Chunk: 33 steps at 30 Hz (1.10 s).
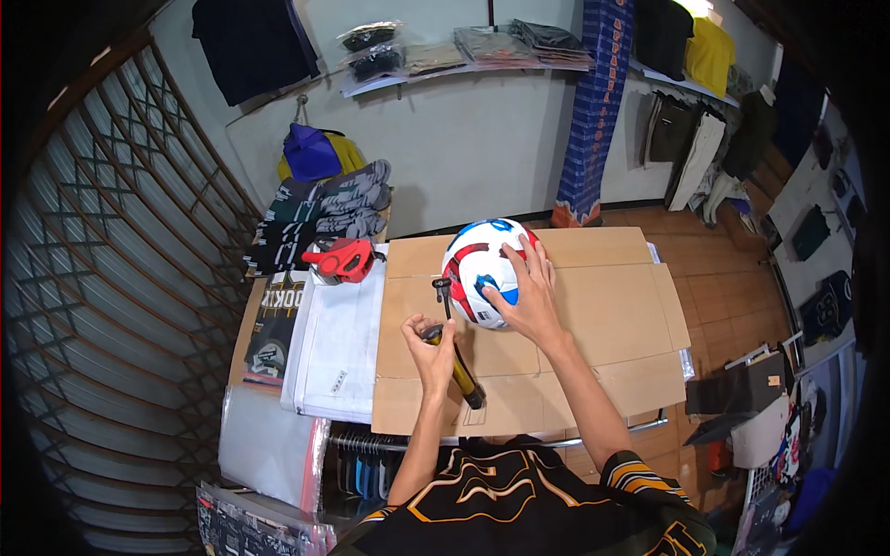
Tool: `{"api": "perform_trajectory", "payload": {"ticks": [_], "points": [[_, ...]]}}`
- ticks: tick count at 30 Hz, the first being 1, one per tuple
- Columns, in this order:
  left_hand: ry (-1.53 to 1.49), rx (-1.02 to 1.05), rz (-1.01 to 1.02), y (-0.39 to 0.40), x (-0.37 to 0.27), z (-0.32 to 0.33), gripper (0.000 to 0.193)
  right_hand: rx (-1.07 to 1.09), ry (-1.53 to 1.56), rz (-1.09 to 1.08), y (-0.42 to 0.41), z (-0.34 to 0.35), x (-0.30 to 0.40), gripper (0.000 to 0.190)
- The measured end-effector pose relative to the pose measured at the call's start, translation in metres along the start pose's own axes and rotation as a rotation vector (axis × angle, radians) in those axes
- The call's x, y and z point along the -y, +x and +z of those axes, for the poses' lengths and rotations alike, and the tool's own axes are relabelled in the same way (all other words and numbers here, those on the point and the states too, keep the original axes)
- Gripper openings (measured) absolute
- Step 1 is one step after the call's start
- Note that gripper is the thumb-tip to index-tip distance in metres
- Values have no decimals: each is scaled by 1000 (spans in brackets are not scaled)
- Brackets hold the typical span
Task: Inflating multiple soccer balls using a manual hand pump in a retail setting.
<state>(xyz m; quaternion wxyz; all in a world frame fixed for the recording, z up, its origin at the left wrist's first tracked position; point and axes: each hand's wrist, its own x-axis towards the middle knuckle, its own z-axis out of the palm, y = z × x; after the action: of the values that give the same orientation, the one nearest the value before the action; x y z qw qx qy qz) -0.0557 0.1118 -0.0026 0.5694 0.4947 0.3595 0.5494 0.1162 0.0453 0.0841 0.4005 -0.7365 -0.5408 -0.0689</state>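
A white football with red and blue patches [480, 258] rests on a flattened cardboard sheet [598, 306]. My right hand [530, 295] spreads over the ball's right side, its fingers on the top and the thumb lower down. To the left of the ball, my left hand [432, 354] grips a yellow and black hand pump [462, 379] near its upper end. The pump slants down to the right, its black foot over the cardboard. A thin black hose rises from the hand to a dark end fitting [441, 285] beside the ball; whether it touches the ball is unclear.
A red tape dispenser [348, 260] lies on a white plastic-wrapped stack [341, 333] left of the cardboard. Folded dark and grey garments [327, 208] are piled behind it. A metal rail [570, 442] runs along the table's front, with hangers [365, 472] below.
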Motion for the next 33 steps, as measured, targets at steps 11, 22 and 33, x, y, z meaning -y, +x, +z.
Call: {"api": "perform_trajectory", "payload": {"ticks": [11, 22, 33], "points": [[455, 236, -80, 39, 43, -44, 38, -21, -74, 30, 19, 22, 18, 64], [776, 317, -13, 66, -13, -45, 53, -38, -120, 2, 19, 29, 23, 67], [494, 424, -58, 93, -20, -24, 33, -89, -111, -23, 15, 31, 27, 63]]}}
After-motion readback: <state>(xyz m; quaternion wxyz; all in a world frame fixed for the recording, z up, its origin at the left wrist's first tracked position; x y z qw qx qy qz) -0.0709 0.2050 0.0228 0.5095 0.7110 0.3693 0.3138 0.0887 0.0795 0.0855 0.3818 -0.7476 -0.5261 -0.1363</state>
